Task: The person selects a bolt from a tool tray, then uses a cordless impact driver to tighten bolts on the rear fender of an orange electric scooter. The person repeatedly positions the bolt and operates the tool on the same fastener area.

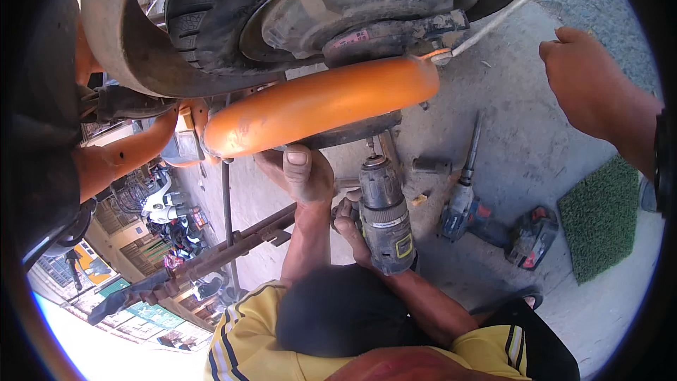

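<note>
The right hand was held at the upper right, its fingers curled inward. Whether anything was pinched in it could not be told. The left hand was not seen.

Nearest it, just to its left and apart from it, a thin silver rod was seen running down to the end of an orange mudguard. The rod was judged stiff, light, smooth and slippery, and best gripped along its bare middle.

Further left of the hand, a dusty wheel with a ribbed black tyre was seen above the glossy, curved mudguard. Below and left of it, a grey drill was gripped by a co-worker's hand. A second drill and a green bristly mat lay below the hand on rough concrete.
</note>
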